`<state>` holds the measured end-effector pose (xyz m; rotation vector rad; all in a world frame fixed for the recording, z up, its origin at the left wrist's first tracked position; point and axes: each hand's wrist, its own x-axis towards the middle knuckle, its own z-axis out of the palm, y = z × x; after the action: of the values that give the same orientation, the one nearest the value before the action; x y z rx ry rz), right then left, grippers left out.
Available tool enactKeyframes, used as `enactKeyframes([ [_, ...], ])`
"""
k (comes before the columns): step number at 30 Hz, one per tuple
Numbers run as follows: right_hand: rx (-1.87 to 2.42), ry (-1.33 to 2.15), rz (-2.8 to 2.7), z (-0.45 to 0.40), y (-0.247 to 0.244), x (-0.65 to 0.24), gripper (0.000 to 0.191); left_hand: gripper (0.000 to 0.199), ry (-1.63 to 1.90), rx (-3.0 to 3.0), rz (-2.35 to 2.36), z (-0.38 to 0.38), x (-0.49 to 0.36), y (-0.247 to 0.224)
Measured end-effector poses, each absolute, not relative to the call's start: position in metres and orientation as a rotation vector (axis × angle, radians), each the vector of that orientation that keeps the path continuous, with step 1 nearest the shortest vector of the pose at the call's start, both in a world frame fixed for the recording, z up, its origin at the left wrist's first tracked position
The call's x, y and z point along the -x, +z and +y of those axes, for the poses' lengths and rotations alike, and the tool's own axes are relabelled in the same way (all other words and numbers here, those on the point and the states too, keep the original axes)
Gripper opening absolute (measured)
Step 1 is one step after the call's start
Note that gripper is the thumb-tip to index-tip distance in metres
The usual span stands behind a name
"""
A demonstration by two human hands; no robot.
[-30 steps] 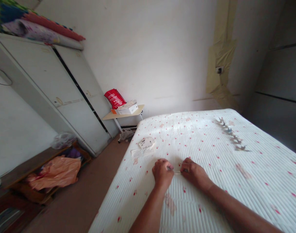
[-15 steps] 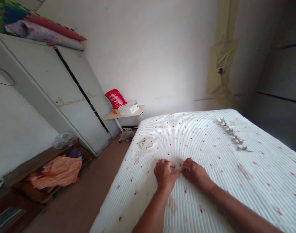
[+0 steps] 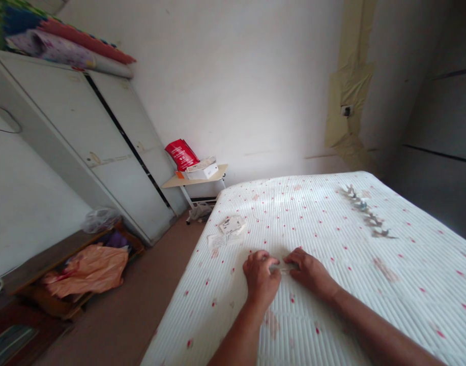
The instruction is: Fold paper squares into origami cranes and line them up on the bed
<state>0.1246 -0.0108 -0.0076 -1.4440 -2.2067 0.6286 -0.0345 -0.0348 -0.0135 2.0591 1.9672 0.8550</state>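
Note:
Both hands rest on a white ribbed mattress (image 3: pixel 313 315) with red dots. A small pale piece, perhaps paper (image 3: pixel 284 269), lies between them, hard to make out against the cover. My left hand (image 3: pixel 260 274) has its fingers curled, with thumb and fingertips at the piece's left side. From the right, my right hand (image 3: pixel 307 269) pinches at its other side with bent fingers. Printed paper scraps (image 3: pixel 232 226) lie beyond my left hand. Several small folded paper shapes (image 3: pixel 372 218) stand in a row at the right.
Behind the mattress's left corner is a small table (image 3: pixel 172 182) with a red bag (image 3: pixel 181 155) and a white box (image 3: pixel 204 172). Grey cabinets (image 3: pixel 65 112) stand at the left, above a low wooden unit holding an orange plastic bag (image 3: pixel 90 269).
The fingertips of both hands have moved slightly apart, and more of the pale piece shows between them. The papers and the row of folded shapes have not moved.

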Motion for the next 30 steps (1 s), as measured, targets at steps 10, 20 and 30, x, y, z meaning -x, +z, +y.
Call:
enactKeyframes([
  [10,1.422,0.611,-2.194,-0.015,-0.006,-0.124,0.023,0.009,0.889,-2.142,1.9,-0.038,0.028,-0.013],
  [20,1.272,0.716,-1.971,-0.012,-0.011,-0.134,0.025,0.01,1.072,-1.91,1.81,-0.032,0.03,-0.012],
  [30,1.173,1.151,-1.466,-0.015,0.009,-0.126,0.016,0.015,1.41,-0.858,1.126,-0.023,0.014,-0.002],
])
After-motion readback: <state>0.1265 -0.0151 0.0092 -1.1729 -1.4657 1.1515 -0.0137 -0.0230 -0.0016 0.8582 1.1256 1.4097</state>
